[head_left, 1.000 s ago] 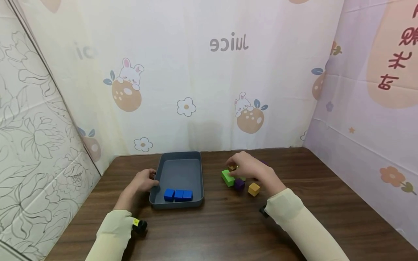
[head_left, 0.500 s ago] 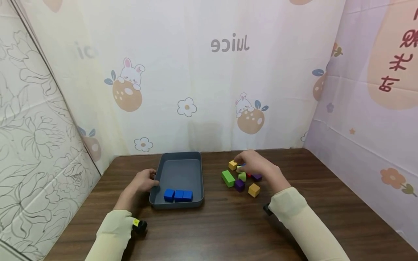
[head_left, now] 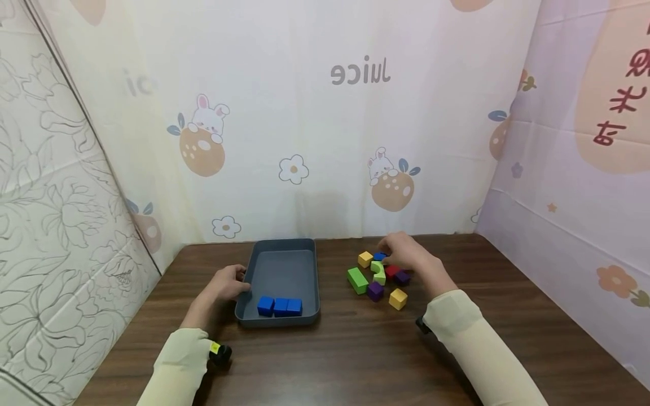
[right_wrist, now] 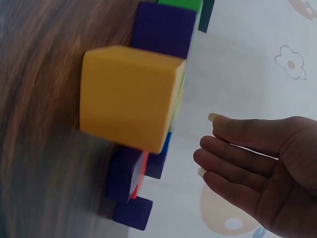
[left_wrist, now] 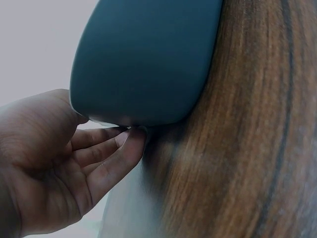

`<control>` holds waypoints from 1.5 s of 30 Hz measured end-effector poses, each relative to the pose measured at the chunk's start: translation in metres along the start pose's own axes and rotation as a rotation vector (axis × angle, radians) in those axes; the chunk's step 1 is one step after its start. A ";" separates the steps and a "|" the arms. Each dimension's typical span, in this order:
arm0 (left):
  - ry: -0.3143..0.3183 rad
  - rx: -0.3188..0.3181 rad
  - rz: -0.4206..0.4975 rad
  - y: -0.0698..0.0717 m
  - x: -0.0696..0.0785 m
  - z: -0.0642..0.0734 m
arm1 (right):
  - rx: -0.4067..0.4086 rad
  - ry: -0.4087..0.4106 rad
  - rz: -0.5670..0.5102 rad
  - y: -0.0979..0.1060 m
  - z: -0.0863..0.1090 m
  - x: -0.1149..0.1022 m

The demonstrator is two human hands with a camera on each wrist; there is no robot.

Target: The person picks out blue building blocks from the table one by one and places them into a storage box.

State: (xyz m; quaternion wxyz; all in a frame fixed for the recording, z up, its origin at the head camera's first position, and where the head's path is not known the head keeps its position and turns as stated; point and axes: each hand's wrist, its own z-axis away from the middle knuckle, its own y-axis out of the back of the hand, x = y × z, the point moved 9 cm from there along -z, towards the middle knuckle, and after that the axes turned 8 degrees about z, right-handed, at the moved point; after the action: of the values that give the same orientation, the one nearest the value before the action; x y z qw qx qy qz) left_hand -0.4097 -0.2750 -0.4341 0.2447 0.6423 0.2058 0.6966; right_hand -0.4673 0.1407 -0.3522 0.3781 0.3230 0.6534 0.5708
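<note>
Head view: compared with half a second ago, the right hand point(head_left: 408, 254) sits further right, baring more of a lime-green curved block point(head_left: 378, 272) and a red block point(head_left: 392, 271), right of centre. Beside them, a bright green rectangular block point(head_left: 358, 281) runs lengthwise from upper left to lower right. The grey-blue, round-cornered tray point(head_left: 284, 270), left of centre, stretches up the frame.

Left wrist: the left hand's point(left_wrist: 59, 168) relaxed fingers touch the smooth tray wall.

Right wrist: loosely bent fingers grasp nothing, right of a smooth yellow cube point(right_wrist: 126, 99).

- I see the left hand point(head_left: 228, 283) touching the gray tray point(head_left: 284, 269).
- Three blue blocks point(head_left: 280, 307) inside, right of that hand.
- The right hand point(head_left: 408, 252) close to a red block point(head_left: 392, 271).
</note>
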 end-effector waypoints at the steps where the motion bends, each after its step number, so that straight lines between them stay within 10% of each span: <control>1: 0.003 0.001 0.002 0.000 -0.001 0.000 | 0.001 -0.002 0.005 0.000 -0.001 0.002; 25: -0.004 0.000 -0.001 0.000 0.002 0.000 | -0.143 0.032 0.164 -0.021 -0.037 0.004; 45: 0.011 0.001 -0.002 0.000 0.000 0.001 | -0.099 0.098 0.245 -0.038 -0.050 0.002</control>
State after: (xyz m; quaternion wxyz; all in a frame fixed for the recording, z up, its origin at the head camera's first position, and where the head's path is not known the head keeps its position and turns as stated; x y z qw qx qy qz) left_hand -0.4084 -0.2744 -0.4339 0.2440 0.6383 0.2082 0.6998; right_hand -0.5106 0.1119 -0.3865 0.2889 0.3528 0.5978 0.6593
